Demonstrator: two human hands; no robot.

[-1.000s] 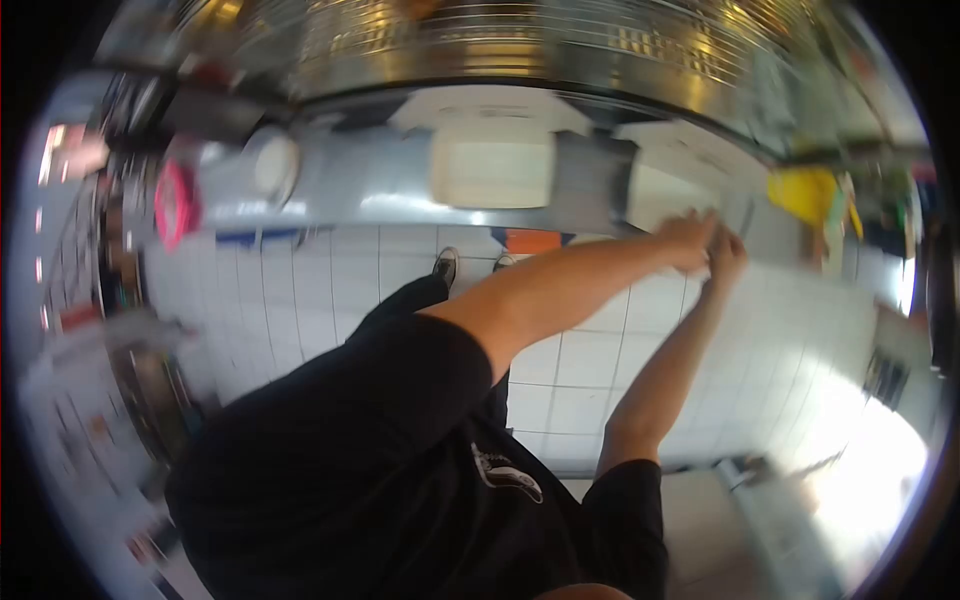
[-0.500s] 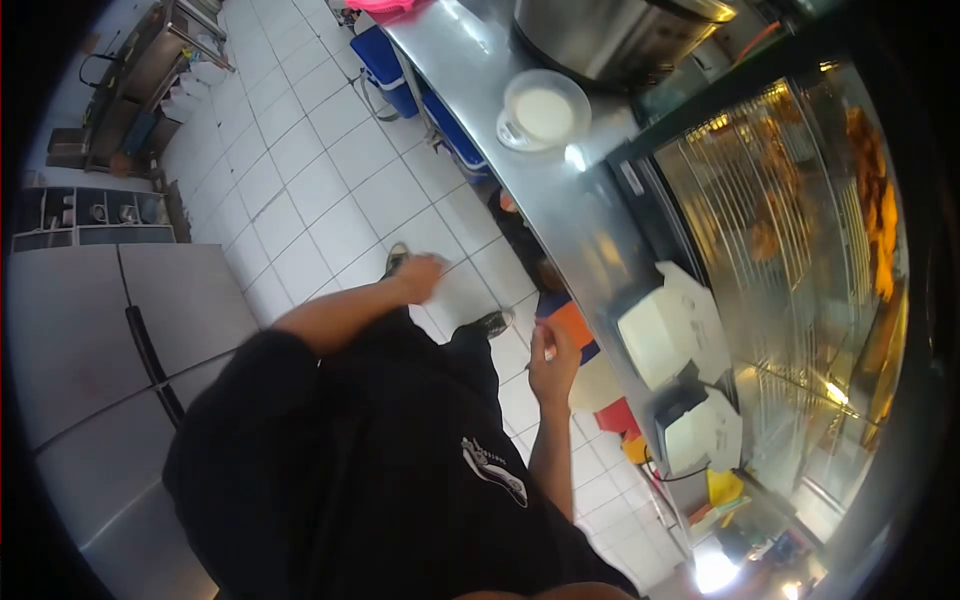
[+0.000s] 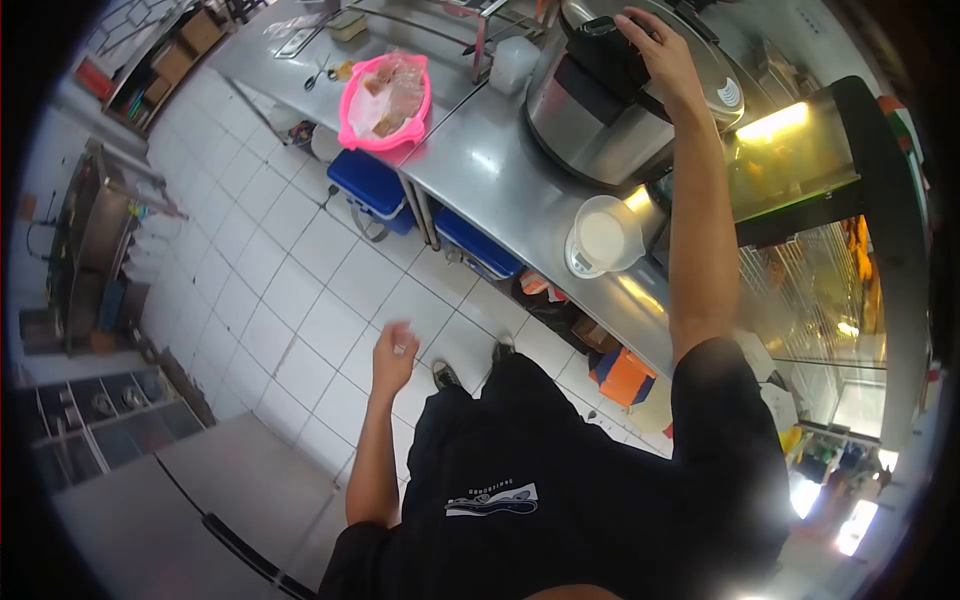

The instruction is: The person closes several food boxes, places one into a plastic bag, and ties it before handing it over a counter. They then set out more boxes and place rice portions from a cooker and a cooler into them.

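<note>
My right hand [image 3: 657,50] reaches up to the large steel cooker [image 3: 600,130] at the top right, its fingers bent over the edge of the black lid handle [image 3: 606,55]. Whether they grip it is hard to tell. Over the tiled floor hangs my left hand [image 3: 396,357], away from any object, its fingers loosely curled and blurred. Just below the cooker, a clear container with white contents [image 3: 604,234] stands on a small white scale [image 3: 581,262] on the steel counter.
A pink basket [image 3: 347,112] with plastic bags stands farther along the counter [image 3: 480,150]. Blue boxes [image 3: 372,182] sit underneath. The glass food warmer [image 3: 800,290] is at the right, with a fridge [image 3: 230,500] at the lower left.
The view has turned toward the cooker and pink basket. My right hand has risen from beside the counter to the cooker's lid. My left hand remains over the floor.
</note>
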